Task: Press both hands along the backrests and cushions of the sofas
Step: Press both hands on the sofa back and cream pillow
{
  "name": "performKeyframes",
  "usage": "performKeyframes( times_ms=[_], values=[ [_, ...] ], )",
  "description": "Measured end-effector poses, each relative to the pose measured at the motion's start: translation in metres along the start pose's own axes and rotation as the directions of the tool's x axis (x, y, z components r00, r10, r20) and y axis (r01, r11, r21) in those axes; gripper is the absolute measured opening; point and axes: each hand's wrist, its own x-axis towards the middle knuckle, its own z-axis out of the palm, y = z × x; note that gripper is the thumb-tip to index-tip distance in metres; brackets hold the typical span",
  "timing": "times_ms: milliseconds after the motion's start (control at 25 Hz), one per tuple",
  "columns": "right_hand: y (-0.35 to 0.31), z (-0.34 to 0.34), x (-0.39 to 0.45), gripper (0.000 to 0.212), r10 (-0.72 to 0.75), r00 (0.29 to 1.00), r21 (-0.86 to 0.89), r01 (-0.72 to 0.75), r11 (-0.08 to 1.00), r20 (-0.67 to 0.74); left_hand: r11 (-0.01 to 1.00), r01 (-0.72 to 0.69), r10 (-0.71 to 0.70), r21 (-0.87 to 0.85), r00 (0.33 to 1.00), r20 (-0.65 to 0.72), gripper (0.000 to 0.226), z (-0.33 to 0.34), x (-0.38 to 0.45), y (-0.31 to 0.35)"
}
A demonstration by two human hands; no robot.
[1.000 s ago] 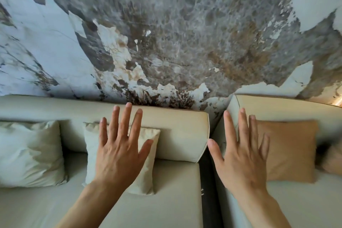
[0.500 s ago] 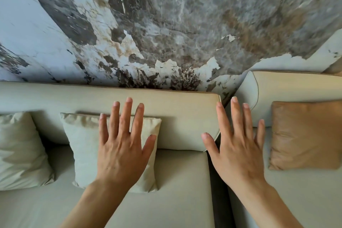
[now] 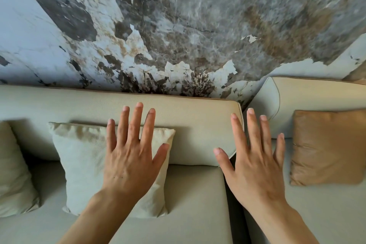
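Two bare hands reach forward with fingers spread wide and flat, gripping nothing. The left hand [image 3: 131, 156] lies over the upper right part of a pale cream square throw cushion [image 3: 83, 164] that leans against the long beige fabric backrest [image 3: 188, 125] of the left sofa; its fingertips extend past the cushion's top edge onto the face of that backrest, though whether the palm is actually pressing into the fabric cannot be told. The right hand [image 3: 255, 166] hangs over the dark gap [image 3: 229, 190] between the two sofas, its thumb and index finger in front of the rounded right end of the left backrest, its other fingers in front of the left end of the second sofa's beige backrest [image 3: 316, 95]; contact here cannot be judged either. A tan leather-like square cushion [image 3: 326, 146] stands against that second backrest, just right of the right hand and apart from it. At the left edge of the left sofa another pale cream cushion [image 3: 13, 168] is partly cut off by the frame. The beige seat cushion [image 3: 194, 204] of the left sofa runs under both forearms, up to the gap. Behind both backrests rises a marble-patterned wall [image 3: 178, 25] in grey, brown and white.
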Motion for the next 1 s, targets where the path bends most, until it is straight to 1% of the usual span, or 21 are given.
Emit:
performKeyframes(
  times_ms=[200, 320, 520, 680, 840, 1000],
  values=[
    [-0.002, 0.071, 0.003, 0.075, 0.008, 1.000, 0.049, -0.009, 0.999, 0.024, 0.999, -0.039, 0.038, 0.036, 0.999, 0.028, 0.074, 0.060, -0.002, -0.009],
    [0.004, 0.119, 0.010, 0.075, 0.011, 0.999, 0.068, -0.014, 0.998, 0.052, 0.998, -0.040, 0.039, 0.040, 0.999, 0.032, 0.072, 0.094, 0.004, -0.017],
    [0.011, 0.177, 0.027, 0.075, -0.019, 0.999, 0.079, 0.015, 0.997, 0.048, 0.998, -0.032, 0.031, 0.057, 0.999, 0.020, 0.070, 0.140, 0.025, -0.025],
    [0.008, 0.216, 0.041, 0.075, -0.031, 0.998, 0.120, 0.025, 0.992, 0.049, 0.999, -0.028, 0.027, 0.034, 0.999, 0.036, 0.069, 0.177, 0.035, -0.030],
    [-0.002, 0.248, 0.058, 0.078, -0.061, 0.995, 0.109, 0.053, 0.993, 0.074, 0.999, -0.024, 0.023, 0.040, 0.999, 0.034, 0.067, 0.204, 0.044, -0.038],
    [-0.010, 0.270, 0.067, 0.087, -0.040, 0.999, 0.100, 0.037, 0.994, 0.027, 0.996, -0.041, 0.040, 0.073, 0.999, 0.021, 0.064, 0.226, 0.056, -0.040]
  ],
)
